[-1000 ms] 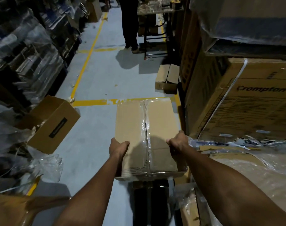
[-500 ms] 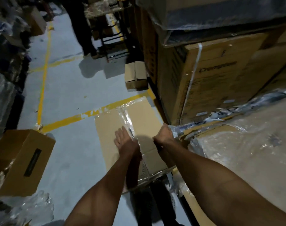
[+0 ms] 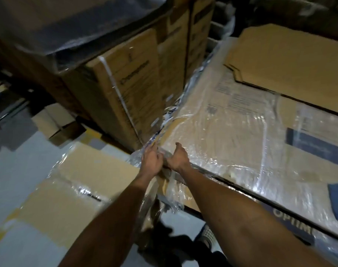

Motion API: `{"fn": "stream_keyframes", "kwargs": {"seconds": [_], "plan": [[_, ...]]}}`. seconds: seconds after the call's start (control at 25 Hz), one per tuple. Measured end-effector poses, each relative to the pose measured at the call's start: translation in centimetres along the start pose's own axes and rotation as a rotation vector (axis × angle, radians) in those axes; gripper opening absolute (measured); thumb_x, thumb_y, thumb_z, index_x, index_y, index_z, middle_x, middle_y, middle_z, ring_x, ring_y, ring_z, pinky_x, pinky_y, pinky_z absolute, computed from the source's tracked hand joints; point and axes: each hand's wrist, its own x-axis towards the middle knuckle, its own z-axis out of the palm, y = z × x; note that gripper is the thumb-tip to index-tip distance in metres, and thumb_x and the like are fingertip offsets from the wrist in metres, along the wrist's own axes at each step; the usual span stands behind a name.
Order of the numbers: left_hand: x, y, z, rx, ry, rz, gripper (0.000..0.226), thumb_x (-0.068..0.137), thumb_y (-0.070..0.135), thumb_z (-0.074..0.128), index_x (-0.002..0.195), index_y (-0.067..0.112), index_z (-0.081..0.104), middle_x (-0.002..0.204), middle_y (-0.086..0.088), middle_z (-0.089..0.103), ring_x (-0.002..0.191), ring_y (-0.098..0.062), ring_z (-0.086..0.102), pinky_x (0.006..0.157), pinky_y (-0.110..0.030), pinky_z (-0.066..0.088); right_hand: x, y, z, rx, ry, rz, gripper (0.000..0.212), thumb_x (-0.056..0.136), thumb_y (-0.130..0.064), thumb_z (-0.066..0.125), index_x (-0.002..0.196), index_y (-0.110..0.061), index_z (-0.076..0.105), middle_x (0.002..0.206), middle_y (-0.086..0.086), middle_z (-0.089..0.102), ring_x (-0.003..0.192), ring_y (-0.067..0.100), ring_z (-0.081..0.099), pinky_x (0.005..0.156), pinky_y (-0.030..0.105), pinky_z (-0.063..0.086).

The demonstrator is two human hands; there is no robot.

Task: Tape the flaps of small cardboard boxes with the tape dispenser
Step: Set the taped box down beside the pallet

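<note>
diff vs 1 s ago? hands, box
Both hands let go of the taped box. The left hand and right hand moved right, to the corner of the plastic-wrapped stack, fingers curled at the loose wrap there; exact grip unclear. The view swung right too. The box sits low on the left, tape strip still along its seam.

Plastic-wrapped carton – flat cardboard sheet lying on top.
</note>
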Motion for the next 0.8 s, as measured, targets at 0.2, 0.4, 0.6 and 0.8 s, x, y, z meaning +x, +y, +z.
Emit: {"fn": "stream_keyframes", "kwargs": {"seconds": [0.2, 0.4, 0.6, 0.8], "plan": [[-1.8, 10.2, 6.2, -0.077, -0.291, 0.055, 0.067, 0.103, 0.034, 0.042, 0.157, 0.019, 0.007, 0.124, -0.014, 0.064, 0.113, -0.034, 0.058, 0.098, -0.037, 0.042, -1.2, 9.2, -10.1, -0.017, 0.131, 0.182, 0.075, 0.083, -0.026, 0.071, 0.143, -0.014, 0.027, 0.140, 0.014, 0.043, 0.124, 0.035, 0.047, 0.104, 0.046, 0.042], [-4.0, 21.0, 15.5, -0.059, -0.499, 0.120, 0.070, 0.100, 0.037, 0.049, 0.157, 0.021, 0.012, 0.131, -0.013, 0.061, 0.118, -0.031, 0.057, 0.101, -0.038, 0.045, -3.5, 19.6, -19.4, 0.032, 0.209, 0.295, 0.068, 0.085, -0.025, 0.066, 0.141, -0.012, 0.028, 0.137, 0.016, 0.043, 0.124, 0.036, 0.046, 0.103, 0.043, 0.041], [-8.4, 32.8, 26.4, -0.031, -0.688, 0.214, 0.068, 0.097, 0.036, 0.055, 0.154, 0.017, 0.023, 0.140, -0.016, 0.052, 0.124, -0.030, 0.054, 0.101, -0.029, 0.042, -7.7, 32.5, -27.3, 0.163, 0.288, 0.473, 0.073, 0.084, -0.023, 0.064, 0.145, -0.011, 0.025, 0.139, 0.016, 0.043, 0.129, 0.035, 0.044, 0.106, 0.041, 0.038], [-12.4, 40.3, 35.3, 0.074, -0.851, 0.301, 0.069, 0.095, 0.033, 0.059, 0.154, 0.017, 0.025, 0.133, -0.013, 0.059, 0.117, -0.025, 0.057, 0.090, -0.024, 0.042, -9.8, 42.3, -33.3, 0.137, 0.348, 0.631, 0.072, 0.084, -0.027, 0.064, 0.143, -0.007, 0.029, 0.139, 0.018, 0.047, 0.130, 0.034, 0.045, 0.105, 0.039, 0.040]]}}
